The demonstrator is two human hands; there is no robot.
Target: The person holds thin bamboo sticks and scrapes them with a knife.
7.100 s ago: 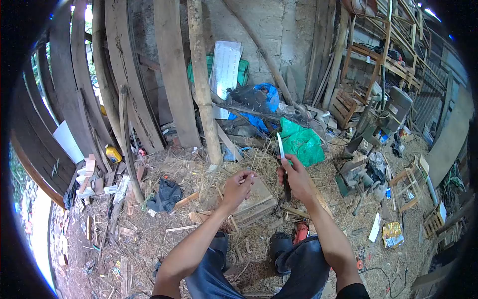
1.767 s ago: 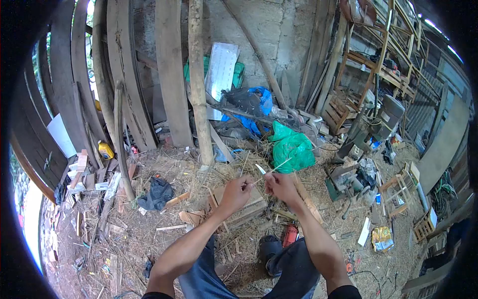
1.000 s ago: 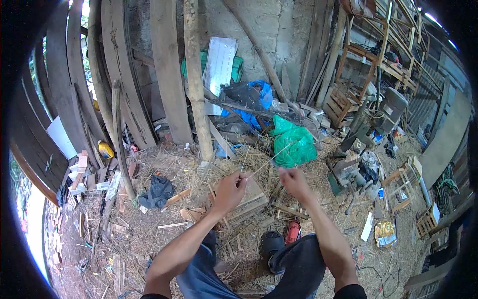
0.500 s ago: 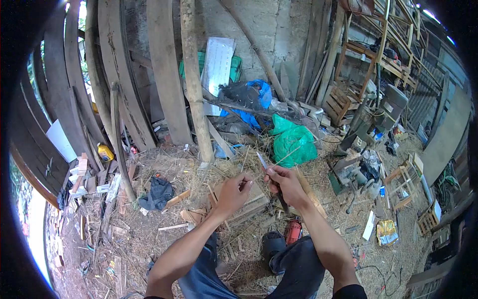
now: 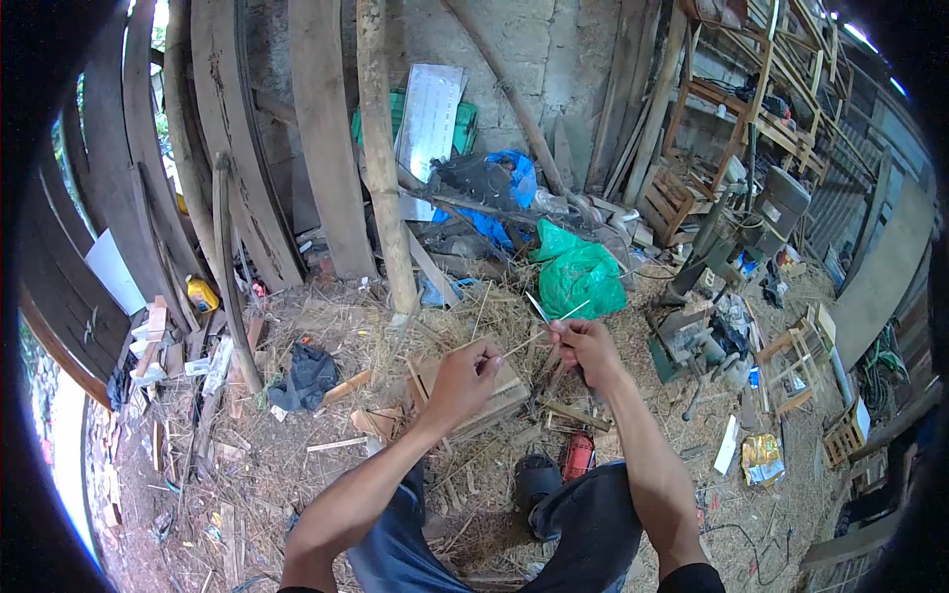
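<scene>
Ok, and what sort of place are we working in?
Probably a rough shed or workshop: tall wooden planks stand at the left and a cluttered wooden rack at the right, with straw-strewn ground between.

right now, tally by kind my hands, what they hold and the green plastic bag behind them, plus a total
Hands: 2, the left hand and the right hand
Knife: 1, in the right hand
Thin pale stick: 1, stretching between the hands
Green plastic bag: 1, on the ground beyond
Total: 5
</scene>
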